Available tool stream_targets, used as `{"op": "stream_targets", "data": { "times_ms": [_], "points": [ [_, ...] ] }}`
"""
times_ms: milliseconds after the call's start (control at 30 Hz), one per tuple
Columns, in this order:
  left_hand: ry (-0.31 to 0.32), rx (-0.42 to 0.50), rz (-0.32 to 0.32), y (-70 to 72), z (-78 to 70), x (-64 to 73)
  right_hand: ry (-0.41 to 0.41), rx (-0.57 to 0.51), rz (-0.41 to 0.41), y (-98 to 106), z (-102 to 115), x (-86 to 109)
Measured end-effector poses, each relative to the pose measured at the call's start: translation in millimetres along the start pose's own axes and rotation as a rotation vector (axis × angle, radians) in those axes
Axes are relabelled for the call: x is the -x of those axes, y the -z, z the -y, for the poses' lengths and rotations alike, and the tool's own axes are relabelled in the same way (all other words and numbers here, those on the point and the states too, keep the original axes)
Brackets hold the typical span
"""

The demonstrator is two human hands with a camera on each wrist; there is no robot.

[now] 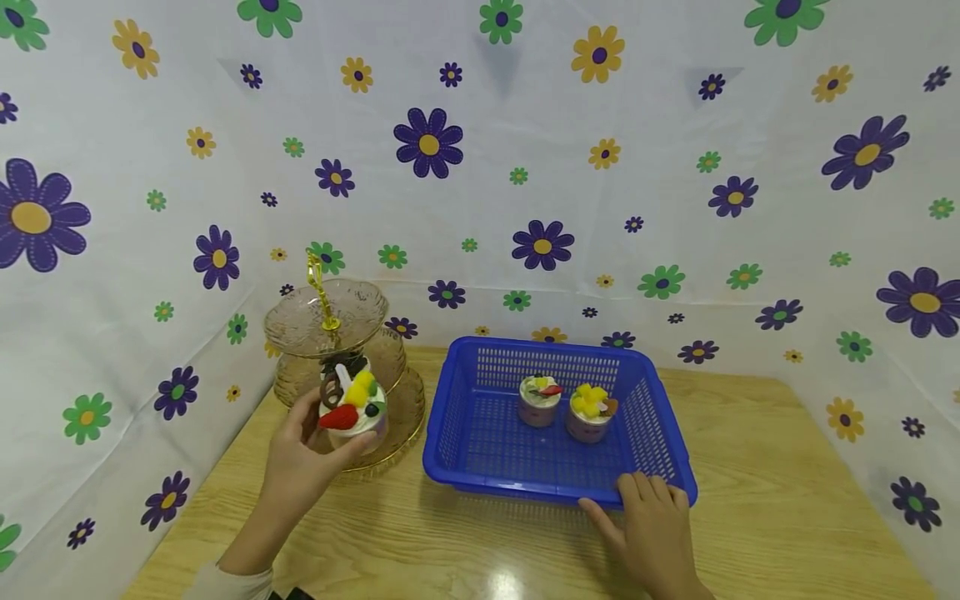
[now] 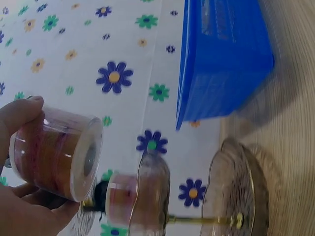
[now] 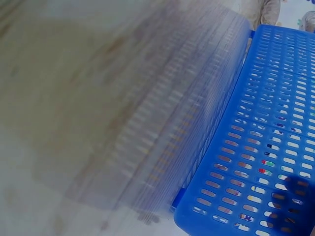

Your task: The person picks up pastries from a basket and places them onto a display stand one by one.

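Note:
My left hand (image 1: pixel 296 467) holds a dessert cup (image 1: pixel 362 398) topped with white cream, a strawberry, yellow fruit pieces and a brown ring. Thumb and fingers grip its sides, in front of a tiered stand (image 1: pixel 322 312) of clear, gold-trimmed plates. In the left wrist view the cup's banded wall (image 2: pixel 51 150) shows between thumb and fingers. Behind it, another cup (image 2: pixel 119 200) with a dark topping sits on a plate of the stand. The right hand (image 1: pixel 658 533) grips the near rim of a blue basket (image 1: pixel 525 487), fingers over the edge and thumb outside.
Inside the basket stand two fruit-topped cups, one with red fruit (image 1: pixel 538 408) and one with yellow pieces (image 1: pixel 588 425). The basket is on a wooden table (image 1: pixel 780 467), right of the stand. A flower-printed cloth (image 1: pixel 480 192) hangs around the back and sides.

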State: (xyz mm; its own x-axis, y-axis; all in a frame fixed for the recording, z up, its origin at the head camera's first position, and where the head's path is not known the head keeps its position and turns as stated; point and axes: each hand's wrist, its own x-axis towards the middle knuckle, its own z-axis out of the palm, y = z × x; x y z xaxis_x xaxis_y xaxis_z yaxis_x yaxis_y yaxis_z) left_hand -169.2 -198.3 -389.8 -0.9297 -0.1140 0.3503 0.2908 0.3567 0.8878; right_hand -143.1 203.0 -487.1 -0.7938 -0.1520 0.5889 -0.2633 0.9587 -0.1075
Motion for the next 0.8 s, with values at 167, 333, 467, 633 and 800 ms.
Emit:
{"op": "stream_targets", "data": {
  "times_ms": [167, 333, 467, 633, 800],
  "points": [
    [0.140, -0.083, -0.070, 28.2, 4.5, 0.7, 0.003, 0.004, -0.008, -1, -1, 0.2],
    [0.207, -0.091, -0.156, 48.9, 13.0, -3.7, 0.021, -0.006, -0.035, -2, 0, -0.1],
    [0.276, -0.067, -0.196, 60.1, 20.2, -9.7, 0.030, -0.011, -0.051, -2, -1, -0.3],
    [0.348, -0.051, -0.245, 64.3, 28.8, -17.1, 0.028, -0.008, -0.049, -3, -2, 0.2],
    [0.346, -0.073, -0.266, 62.0, 34.1, -23.2, 0.027, -0.002, -0.050, -5, -3, 1.6]
  ]
}}
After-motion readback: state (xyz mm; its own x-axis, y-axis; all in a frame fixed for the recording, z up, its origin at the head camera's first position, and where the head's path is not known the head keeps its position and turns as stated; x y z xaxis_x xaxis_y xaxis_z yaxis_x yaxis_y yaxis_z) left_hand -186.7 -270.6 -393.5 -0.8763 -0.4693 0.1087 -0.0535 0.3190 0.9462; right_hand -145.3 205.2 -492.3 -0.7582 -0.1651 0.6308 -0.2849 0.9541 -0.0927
